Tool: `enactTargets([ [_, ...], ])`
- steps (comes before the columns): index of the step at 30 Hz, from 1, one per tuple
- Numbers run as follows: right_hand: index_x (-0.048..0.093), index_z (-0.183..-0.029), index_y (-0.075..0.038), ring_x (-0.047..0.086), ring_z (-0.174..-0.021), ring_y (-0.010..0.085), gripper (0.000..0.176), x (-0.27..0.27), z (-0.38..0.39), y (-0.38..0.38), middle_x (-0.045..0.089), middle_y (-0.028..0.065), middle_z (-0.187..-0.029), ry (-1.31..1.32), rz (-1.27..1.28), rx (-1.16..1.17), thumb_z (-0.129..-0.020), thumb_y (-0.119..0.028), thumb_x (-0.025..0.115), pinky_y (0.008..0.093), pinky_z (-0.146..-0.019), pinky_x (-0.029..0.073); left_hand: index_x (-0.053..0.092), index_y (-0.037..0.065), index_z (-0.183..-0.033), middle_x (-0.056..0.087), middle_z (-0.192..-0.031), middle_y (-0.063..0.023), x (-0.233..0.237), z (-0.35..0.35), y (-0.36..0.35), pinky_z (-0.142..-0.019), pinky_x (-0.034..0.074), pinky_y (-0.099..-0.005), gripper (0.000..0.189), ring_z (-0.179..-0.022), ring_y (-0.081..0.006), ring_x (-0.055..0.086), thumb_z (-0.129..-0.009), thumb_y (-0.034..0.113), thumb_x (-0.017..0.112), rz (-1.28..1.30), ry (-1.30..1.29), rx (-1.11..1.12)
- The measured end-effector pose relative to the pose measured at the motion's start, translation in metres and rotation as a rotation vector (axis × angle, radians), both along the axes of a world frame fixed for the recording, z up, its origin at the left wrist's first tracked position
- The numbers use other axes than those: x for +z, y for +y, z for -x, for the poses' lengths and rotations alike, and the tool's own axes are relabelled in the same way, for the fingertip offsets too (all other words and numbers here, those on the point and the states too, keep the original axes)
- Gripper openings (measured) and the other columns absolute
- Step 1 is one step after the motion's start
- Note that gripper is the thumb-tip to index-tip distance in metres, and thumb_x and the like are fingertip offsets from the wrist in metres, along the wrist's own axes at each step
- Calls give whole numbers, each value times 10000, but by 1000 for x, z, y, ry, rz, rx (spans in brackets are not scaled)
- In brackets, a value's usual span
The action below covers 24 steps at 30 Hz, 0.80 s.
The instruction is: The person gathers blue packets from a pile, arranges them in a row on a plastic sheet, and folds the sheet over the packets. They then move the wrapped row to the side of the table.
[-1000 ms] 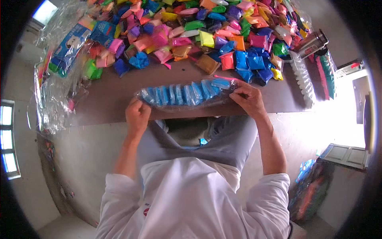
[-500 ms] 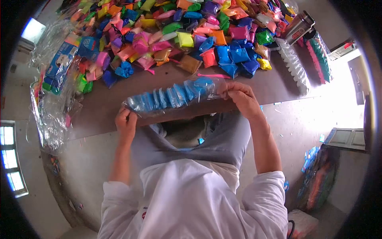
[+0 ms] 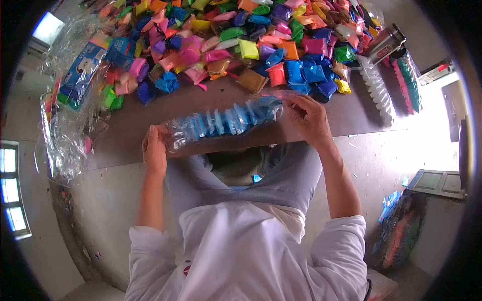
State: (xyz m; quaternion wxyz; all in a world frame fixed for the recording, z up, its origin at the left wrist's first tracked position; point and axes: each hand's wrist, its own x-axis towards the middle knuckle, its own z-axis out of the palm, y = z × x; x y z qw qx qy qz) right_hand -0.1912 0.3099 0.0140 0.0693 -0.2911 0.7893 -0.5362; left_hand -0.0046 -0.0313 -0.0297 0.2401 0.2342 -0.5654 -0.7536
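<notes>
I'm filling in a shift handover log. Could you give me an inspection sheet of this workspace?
Surface: brown table, heavily loaded on its far side.
Job's things: clear bag with a row of blue packets inside, over the table's near side.
Clutter: heap of coloured packets; crumpled clear plastic at left; metal tumbler and white ridged pack at right.
Hands: left hand and right hand at the bag's opposite ends; blur hides how firmly either grips.
Cables: none certain; a dark curved piece at lower right is unidentifiable.
Surroundings: pale floor; window at left.
</notes>
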Motion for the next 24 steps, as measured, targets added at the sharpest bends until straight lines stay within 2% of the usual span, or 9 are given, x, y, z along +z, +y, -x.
enactTargets([
  [2,619,-1180,-57,606,-807,107,363,1,-1,-5,635,44,-885,167,-98,-13,-818,-59,642,244,-665,475,618,43,-925,606,-858,-8,-2,1,-3,-744,416,-256,327,-813,-97,529,-976,345,505,-2,43,-1],
  [4,624,-1170,-76,632,-749,173,407,-3,-3,-9,624,83,-792,554,-227,-55,-765,-51,657,291,-670,489,625,45,-925,599,-862,-7,-4,-1,-5,-753,416,-258,338,-810,-100,525,-981,350,491,30,-59,-8],
  [5,624,-1170,-76,632,-749,173,407,1,-4,-10,624,83,-792,554,-229,-50,-765,-51,657,291,-670,489,625,45,-925,599,-862,-7,-2,-1,-4,-753,416,-258,338,-810,-100,525,-981,350,491,26,-59,-4],
  [7,601,-1140,-88,652,-798,330,376,14,-6,-12,649,135,-821,195,-443,-8,-768,-130,629,414,-697,519,639,43,-979,596,-865,3,7,1,4,-769,411,-252,340,-813,-100,522,-975,353,500,152,-170,-2],
  [10,588,-1177,-115,656,-767,320,434,6,-2,-14,649,124,-786,74,-419,-38,-746,-122,641,408,-684,520,645,42,-1045,582,-866,18,9,2,9,-770,399,-239,353,-817,-90,505,-959,363,525,272,-186,-29],
  [17,648,-1095,-101,665,-825,323,341,6,7,-11,679,143,-915,228,-404,-56,-755,-134,643,397,-710,526,635,44,-1102,585,-920,16,14,0,4,-775,391,-235,373,-839,-78,475,-931,369,570,327,-196,-78],
  [20,666,-1066,-77,664,-870,320,323,0,15,-8,678,153,-967,307,-402,35,-747,-125,668,390,-740,529,594,40,-1167,591,-1047,-24,42,2,8,-818,401,-242,411,-916,-100,511,-931,375,566,489,-250,-131],
  [23,668,-1060,-62,655,-910,324,301,-8,20,-5,674,161,-991,459,-351,91,-763,-104,665,389,-771,527,544,26,-1226,560,-1190,-87,66,8,8,-904,401,-293,493,-1075,-169,523,-900,393,598,538,-92,-109],
  [24,671,-1038,-49,651,-923,329,265,-6,20,-5,674,159,-998,346,-315,93,-779,-99,651,388,-784,524,535,22,-1233,531,-1242,-120,78,10,7,-952,384,-343,539,-1144,-221,500,-869,410,625,768,-94,-154],
])
